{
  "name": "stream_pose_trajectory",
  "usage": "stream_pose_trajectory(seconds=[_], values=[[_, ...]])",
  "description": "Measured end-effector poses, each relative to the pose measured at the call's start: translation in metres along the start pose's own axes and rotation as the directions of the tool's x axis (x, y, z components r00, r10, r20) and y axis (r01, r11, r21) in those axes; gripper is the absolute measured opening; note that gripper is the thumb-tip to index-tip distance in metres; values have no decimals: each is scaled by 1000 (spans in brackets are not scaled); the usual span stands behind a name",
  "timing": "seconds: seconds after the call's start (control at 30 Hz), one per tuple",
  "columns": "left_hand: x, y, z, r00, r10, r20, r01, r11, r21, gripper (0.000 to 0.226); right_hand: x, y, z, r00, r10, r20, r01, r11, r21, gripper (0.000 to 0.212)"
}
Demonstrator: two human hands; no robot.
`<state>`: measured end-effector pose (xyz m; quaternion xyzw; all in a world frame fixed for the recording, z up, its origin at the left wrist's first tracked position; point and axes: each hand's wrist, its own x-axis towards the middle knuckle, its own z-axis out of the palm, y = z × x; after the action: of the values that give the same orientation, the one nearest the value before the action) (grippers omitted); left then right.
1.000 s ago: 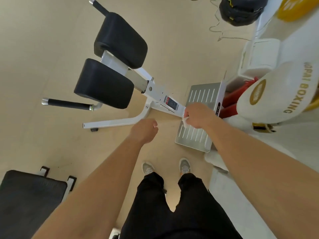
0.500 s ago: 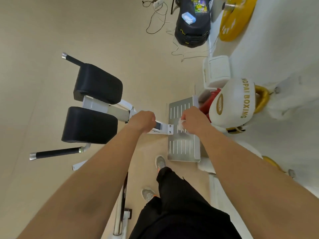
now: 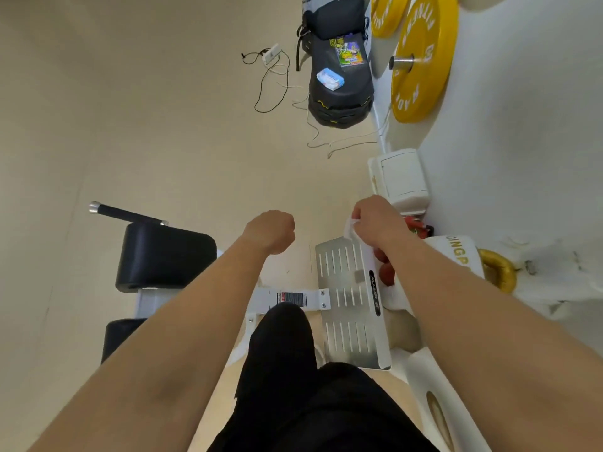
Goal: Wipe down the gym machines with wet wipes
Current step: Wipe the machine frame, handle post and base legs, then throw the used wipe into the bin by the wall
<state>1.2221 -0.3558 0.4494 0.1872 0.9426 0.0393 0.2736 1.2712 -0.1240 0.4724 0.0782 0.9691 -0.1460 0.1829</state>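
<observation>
wipe [image 3: 350, 229]: soft, light, limp; probably handled best bunched.
right hand [image 3: 375, 218]: pinched the wipe, right of centre, over the footplate [image 3: 346, 308] corner.
left hand [image 3: 270, 231]: curled into a fist, empty.

Small white wipe [image 3: 350, 229], crumpled, pinched in right hand [image 3: 375, 220] over far right corner of footplate [image 3: 347, 321]; contact with plate unclear. Machine [image 3: 264, 300] low on floor, white steel frame. Silver slotted footplate at right end, lying flat, white lip with black logo along right edge, bolted to beam [image 3: 315, 301] bearing red-and-black label. Two black pads [image 3: 164, 256] at left end, nearer one partly hidden. Black handle [image 3: 130, 214] with chrome cap jutting left beyond far pad.
</observation>
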Motion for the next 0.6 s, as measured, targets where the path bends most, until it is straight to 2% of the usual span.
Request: stream_pose_trajectory(seconds=[0.3, 0.43, 0.6], values=[[121, 39, -81, 981, 165, 102, -172, 983, 66, 7, 70, 34, -55, 968, 237, -78, -220, 959, 178, 26], [200, 58, -113, 965, 222, 140, -229, 973, 37, 27, 115, 57, -67, 913, 400, -75, -380, 904, 195, 27], [313, 84, -164, 891, 392, 230, -428, 894, 133, 31, 195, 71, -84, 807, 591, -8, -566, 777, 275, 35]])
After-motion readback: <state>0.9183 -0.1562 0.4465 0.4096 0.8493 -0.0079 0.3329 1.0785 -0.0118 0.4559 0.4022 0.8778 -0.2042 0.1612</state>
